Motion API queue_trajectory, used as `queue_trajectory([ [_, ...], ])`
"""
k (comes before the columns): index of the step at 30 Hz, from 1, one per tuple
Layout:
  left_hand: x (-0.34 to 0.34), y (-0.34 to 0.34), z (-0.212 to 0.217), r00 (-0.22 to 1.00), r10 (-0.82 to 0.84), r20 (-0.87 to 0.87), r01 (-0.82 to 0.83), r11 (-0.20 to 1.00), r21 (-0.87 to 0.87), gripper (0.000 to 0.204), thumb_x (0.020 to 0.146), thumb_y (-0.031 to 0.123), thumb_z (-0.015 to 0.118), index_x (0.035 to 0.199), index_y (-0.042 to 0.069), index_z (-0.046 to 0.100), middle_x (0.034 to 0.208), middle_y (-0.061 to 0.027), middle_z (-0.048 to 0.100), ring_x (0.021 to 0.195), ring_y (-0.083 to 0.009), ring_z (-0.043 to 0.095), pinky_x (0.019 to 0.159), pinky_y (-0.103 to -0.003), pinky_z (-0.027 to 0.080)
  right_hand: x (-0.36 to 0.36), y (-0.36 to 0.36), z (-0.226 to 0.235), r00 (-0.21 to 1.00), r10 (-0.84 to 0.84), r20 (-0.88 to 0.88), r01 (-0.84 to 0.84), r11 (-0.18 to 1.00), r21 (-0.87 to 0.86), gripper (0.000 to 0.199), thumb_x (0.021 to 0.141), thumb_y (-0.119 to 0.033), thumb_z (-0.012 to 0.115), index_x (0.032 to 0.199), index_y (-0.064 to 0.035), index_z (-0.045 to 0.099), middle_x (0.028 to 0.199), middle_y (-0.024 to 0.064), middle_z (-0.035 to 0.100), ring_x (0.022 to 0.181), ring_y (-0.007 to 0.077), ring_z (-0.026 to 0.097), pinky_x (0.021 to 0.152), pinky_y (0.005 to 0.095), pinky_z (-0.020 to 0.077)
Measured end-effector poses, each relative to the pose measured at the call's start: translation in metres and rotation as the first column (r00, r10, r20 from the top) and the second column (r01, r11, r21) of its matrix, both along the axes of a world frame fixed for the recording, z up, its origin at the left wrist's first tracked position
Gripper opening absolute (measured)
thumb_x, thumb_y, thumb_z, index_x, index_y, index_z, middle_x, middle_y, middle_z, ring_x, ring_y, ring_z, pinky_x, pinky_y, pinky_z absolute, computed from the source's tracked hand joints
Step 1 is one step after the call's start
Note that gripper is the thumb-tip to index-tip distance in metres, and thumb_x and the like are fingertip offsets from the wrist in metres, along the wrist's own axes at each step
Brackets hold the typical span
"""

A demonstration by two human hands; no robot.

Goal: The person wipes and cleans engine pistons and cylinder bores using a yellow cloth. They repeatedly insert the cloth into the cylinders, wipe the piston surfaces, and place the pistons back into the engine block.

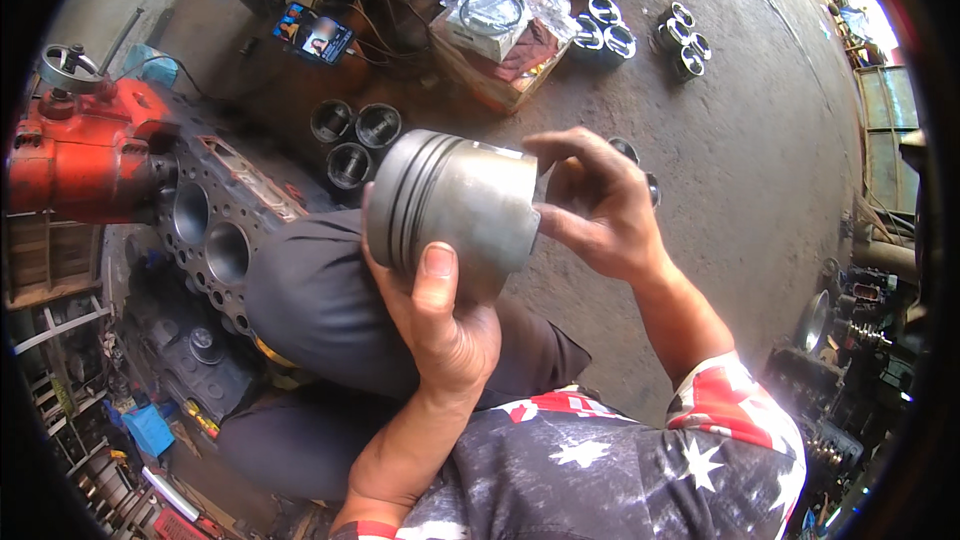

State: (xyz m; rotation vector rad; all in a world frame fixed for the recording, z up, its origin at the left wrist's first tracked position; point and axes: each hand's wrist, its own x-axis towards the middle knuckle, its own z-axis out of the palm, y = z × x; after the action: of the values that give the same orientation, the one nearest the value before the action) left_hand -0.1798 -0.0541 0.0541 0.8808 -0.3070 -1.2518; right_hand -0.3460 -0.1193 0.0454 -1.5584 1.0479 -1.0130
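A large metal piston (475, 205) lies on its side in the air above my knee, its grooved ring end facing left. My left hand (440, 325) is closed round its underside, the thumb pressed up against the near wall. At the open skirt end, my right hand (610, 205) curls its fingers and thumb against the rim. What its inner fingertips touch inside the skirt is hidden. Left of my knee is an engine block (215, 230) with round cylinder bores.
Three pistons (350, 145) stand on the floor beyond the held one; more pistons (605, 30) stand farther off. A cardboard box (490, 90) carries plastic-wrapped parts. A lit phone (312, 33) is propped nearby. A red machine part (90, 150) adjoins the block. Engine parts (840, 360) line the right side.
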Motion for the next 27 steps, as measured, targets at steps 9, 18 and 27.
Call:
queue_trajectory([
  [9, 0.001, 0.003, -0.002, 0.956, 0.072, 0.286, -0.055, 0.996, -0.066, 0.108, 0.085, 0.025, 0.074, 0.168, -0.001, 0.010, 0.153, -0.0158, 0.046, 0.138, -0.0259, 0.049, 0.122, -0.042, 0.033, -0.002, 0.025, -0.027, 0.943, 0.096, 0.317, -0.241, 0.856, 0.457, 0.035, 0.102, -0.023, 0.077, 0.124, 0.0026, 0.070, 0.089, 0.0027, 0.073, 0.069, 0.0062, 0.061, 0.061, 0.0248, 0.0502],
  [18, 0.004, 0.006, -0.004, 0.961, 0.047, 0.272, -0.035, 0.998, -0.049, 0.111, 0.085, 0.023, 0.078, 0.167, -0.002, 0.007, 0.160, -0.0172, 0.043, 0.144, -0.0252, 0.045, 0.125, -0.042, 0.029, 0.006, 0.024, -0.029, 0.940, 0.079, 0.333, -0.247, 0.829, 0.502, 0.027, 0.104, -0.023, 0.073, 0.115, 0.0024, 0.070, 0.082, 0.0026, 0.070, 0.066, 0.0066, 0.061, 0.059, 0.0242, 0.0488],
  [27, 0.005, 0.006, -0.007, 0.933, 0.007, 0.360, -0.008, 1.000, 0.002, 0.109, 0.086, 0.019, 0.078, 0.168, 0.000, 0.008, 0.161, -0.0207, 0.035, 0.141, -0.0273, 0.047, 0.119, -0.041, 0.038, 0.005, 0.040, -0.010, 0.884, -0.286, 0.370, -0.019, 0.768, 0.640, 0.023, 0.099, -0.021, 0.079, 0.093, -0.0028, 0.066, 0.078, 0.0026, 0.067, 0.056, 0.0053, 0.055, 0.050, 0.0229, 0.0421],
])
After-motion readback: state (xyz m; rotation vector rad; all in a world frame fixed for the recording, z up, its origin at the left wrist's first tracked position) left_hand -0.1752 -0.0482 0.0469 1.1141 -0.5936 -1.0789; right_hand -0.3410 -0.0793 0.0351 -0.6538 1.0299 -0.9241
